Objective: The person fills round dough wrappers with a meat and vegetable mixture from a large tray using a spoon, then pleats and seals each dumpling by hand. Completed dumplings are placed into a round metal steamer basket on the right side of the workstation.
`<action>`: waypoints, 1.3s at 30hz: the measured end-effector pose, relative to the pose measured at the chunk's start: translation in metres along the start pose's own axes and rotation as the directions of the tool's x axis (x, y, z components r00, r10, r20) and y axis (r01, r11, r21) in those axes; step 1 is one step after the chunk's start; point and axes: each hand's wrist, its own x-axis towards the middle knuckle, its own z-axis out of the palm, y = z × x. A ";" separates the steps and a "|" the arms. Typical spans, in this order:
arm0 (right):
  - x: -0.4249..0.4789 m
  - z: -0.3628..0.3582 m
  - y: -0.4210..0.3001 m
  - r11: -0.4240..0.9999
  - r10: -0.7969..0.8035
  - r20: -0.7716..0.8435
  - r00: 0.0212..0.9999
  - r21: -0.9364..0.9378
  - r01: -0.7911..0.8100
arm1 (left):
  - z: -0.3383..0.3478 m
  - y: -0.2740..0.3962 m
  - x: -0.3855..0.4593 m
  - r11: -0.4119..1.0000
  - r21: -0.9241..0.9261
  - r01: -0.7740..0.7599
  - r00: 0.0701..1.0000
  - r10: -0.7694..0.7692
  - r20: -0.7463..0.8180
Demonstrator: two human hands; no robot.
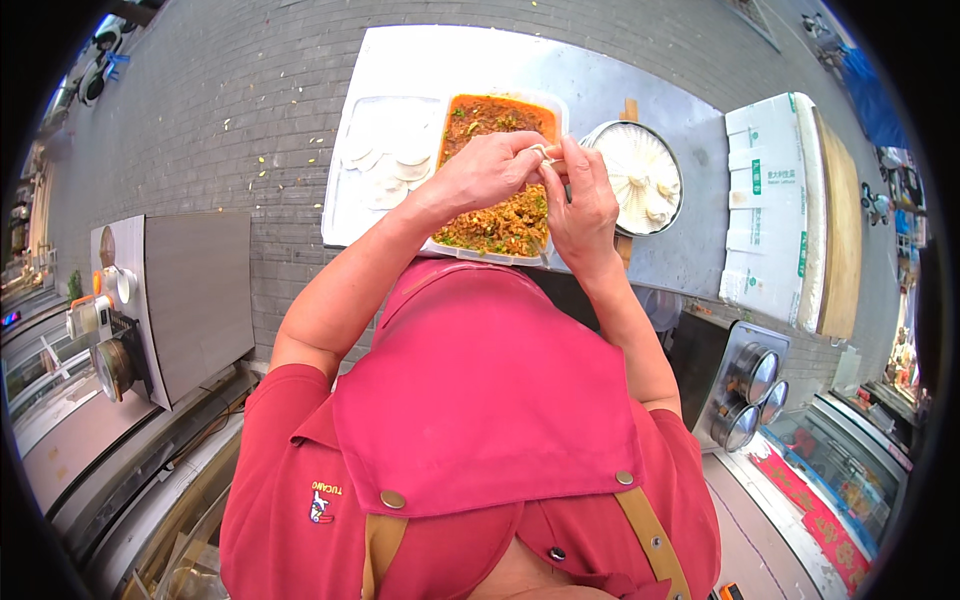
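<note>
My left hand (495, 166) and my right hand (585, 201) meet above a plastic tub (564, 112), their fingertips pinching a small piece of pale dough (550, 153). Most of that dough is hidden by the fingers. Reddish-orange minced filling (487, 112) lies in the far part of the tub, and browner filling with green bits (499, 223) lies in the near part. Flat round dough wrappers (388, 176) rest on a white tray (341, 187) to the left. Several pleated buns (658, 187) sit on the mesh liner of a round steamer (681, 180), just right of my right hand.
The metal table (697, 150) bears all of these. A wooden strip (624, 247) shows under the steamer. At the table's right end stands a white foam box (765, 210) with a wooden board (836, 232). Round metal tins (754, 371) stand lower right; a scale (90, 315) is far left.
</note>
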 end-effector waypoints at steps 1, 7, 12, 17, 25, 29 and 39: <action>-0.001 -0.001 -0.001 1.000 -0.009 0.005 1.000 -0.002 0.009 | -0.001 0.001 -0.001 0.998 -0.057 0.025 1.000 -0.024 0.008; 0.000 -0.007 -0.005 0.998 -0.030 0.049 0.998 -0.049 0.033 | -0.005 0.004 0.000 0.994 0.107 -0.016 0.999 0.021 -0.045; 0.004 -0.002 -0.002 0.989 -0.108 -0.065 0.992 -0.110 0.101 | 0.000 0.015 -0.001 0.941 0.330 -0.080 0.991 0.111 -0.079; 0.003 -0.003 -0.001 0.999 0.010 -0.079 0.997 -0.031 -0.012 | 0.000 -0.019 0.006 0.984 0.082 -0.161 0.979 0.170 -0.115; -0.002 0.001 0.000 0.994 0.084 0.015 0.996 0.063 -0.085 | 0.050 -0.028 -0.013 0.872 -0.468 -0.142 0.957 0.000 -0.290; 0.004 -0.004 -0.006 0.998 -0.036 -0.005 0.999 0.048 0.036 | 0.043 -0.022 -0.013 0.933 -0.345 -0.103 0.955 -0.004 -0.297; 0.011 -0.019 -0.010 0.985 -0.170 0.055 0.984 0.010 0.170 | 0.031 0.002 -0.010 0.979 -0.188 -0.077 0.969 0.028 -0.247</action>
